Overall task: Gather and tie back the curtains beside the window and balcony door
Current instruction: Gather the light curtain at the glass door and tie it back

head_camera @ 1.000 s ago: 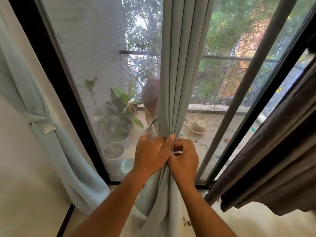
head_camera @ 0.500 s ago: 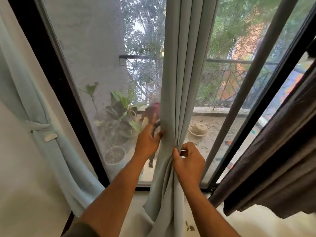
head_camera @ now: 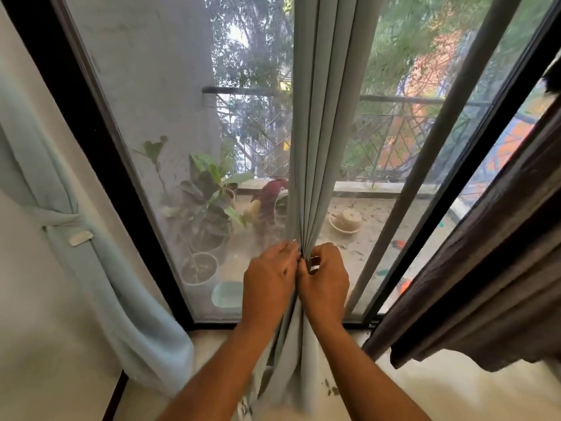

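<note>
A pale grey-green curtain (head_camera: 321,117) hangs in tight folds down the middle of the balcony door. My left hand (head_camera: 268,281) and my right hand (head_camera: 324,279) press together around its gathered waist, knuckles touching. A small pale strip (head_camera: 314,268) shows between the fingers of my right hand; what it is I cannot tell. At the left wall a light blue curtain (head_camera: 45,177) is bound by a tie-back band (head_camera: 57,215) with a pale tab (head_camera: 80,238). A dark brown curtain (head_camera: 485,268) slants across the right side.
The black door frame (head_camera: 100,165) and a grey sliding rail (head_camera: 425,165) flank the screened glass. Outside stand potted plants (head_camera: 206,214), a bowl (head_camera: 346,221) and a railing (head_camera: 394,100). Pale floor (head_camera: 455,393) lies below.
My left hand came back down from the curtain's left edge and joined my right hand, so both now clamp the gathered folds at one point. The camera tilted slightly.
</note>
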